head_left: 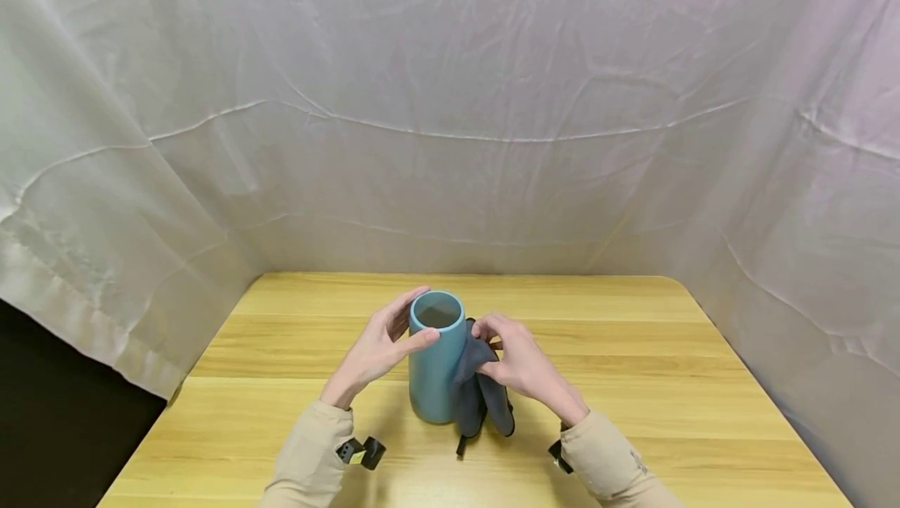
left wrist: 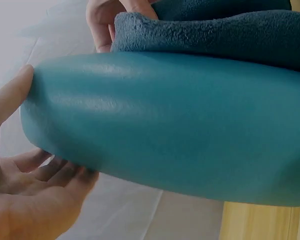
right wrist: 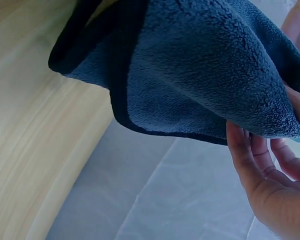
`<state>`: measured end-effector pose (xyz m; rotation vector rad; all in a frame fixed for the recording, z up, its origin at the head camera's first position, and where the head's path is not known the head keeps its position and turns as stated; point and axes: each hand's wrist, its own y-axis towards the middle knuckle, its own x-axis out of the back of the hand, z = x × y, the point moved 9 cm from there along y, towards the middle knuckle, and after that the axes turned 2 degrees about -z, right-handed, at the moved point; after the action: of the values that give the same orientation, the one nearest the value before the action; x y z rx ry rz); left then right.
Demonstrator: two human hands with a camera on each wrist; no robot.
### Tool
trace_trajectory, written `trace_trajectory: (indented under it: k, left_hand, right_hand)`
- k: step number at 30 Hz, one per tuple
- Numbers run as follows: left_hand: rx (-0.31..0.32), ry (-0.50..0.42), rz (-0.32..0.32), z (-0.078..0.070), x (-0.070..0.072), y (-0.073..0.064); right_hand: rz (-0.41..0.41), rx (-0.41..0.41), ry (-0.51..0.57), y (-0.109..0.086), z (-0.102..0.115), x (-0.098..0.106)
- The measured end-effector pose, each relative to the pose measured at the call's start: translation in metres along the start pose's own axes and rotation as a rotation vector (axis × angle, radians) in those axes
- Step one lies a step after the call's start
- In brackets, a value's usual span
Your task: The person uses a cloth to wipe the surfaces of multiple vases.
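Observation:
A tall blue vase (head_left: 433, 375) with a round open mouth stands upright on the wooden table. My left hand (head_left: 383, 342) holds it near the top, thumb on the front of the rim and fingers round the far left side; the left wrist view shows the same grip on the smooth vase wall (left wrist: 155, 120). My right hand (head_left: 519, 359) pinches a dark grey-blue fleecy cloth (head_left: 469, 367) against the vase's right side. The cloth hangs in folds, its black-bound edge (right wrist: 150, 132) showing in the right wrist view, and a small black loop dangles near the table.
The wooden table (head_left: 633, 391) extends around the vase, with rounded far corners. Pale fabric curtains (head_left: 478, 101) enclose the back and both sides. A dark area (head_left: 63, 406) lies beyond the table's left edge. Each wrist carries a small black camera (head_left: 373, 453) near the sleeve cuff.

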<state>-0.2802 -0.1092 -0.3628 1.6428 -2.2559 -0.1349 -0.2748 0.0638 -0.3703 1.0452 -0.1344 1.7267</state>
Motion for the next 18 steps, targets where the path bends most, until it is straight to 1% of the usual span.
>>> trace_trajectory:
  k: [2, 4, 9, 12, 15, 18]
  left_hand:
    - [0.013, 0.038, -0.017, -0.001, -0.002, -0.002]
    - [0.027, 0.099, -0.062, -0.003, -0.002, -0.004]
    - [0.059, 0.266, -0.243, -0.014, -0.001, -0.009]
    - [0.083, 0.361, -0.322, -0.021, -0.001, -0.012]
    - [0.106, 0.441, -0.367, -0.025, -0.003, -0.013]
    - [0.109, 0.478, -0.395, -0.026, -0.004, -0.013]
  right_hand:
    - [-0.014, 0.009, 0.003, 0.0, 0.001, 0.001]
    - [-0.024, 0.012, 0.012, -0.001, 0.001, 0.001]
    - [-0.037, 0.014, 0.012, -0.001, 0.001, 0.001]
    - [-0.039, 0.016, 0.008, -0.002, 0.0, 0.001]
    - [-0.041, 0.013, 0.012, -0.002, 0.0, 0.001]
    - [-0.042, 0.008, 0.02, -0.002, 0.0, 0.001]
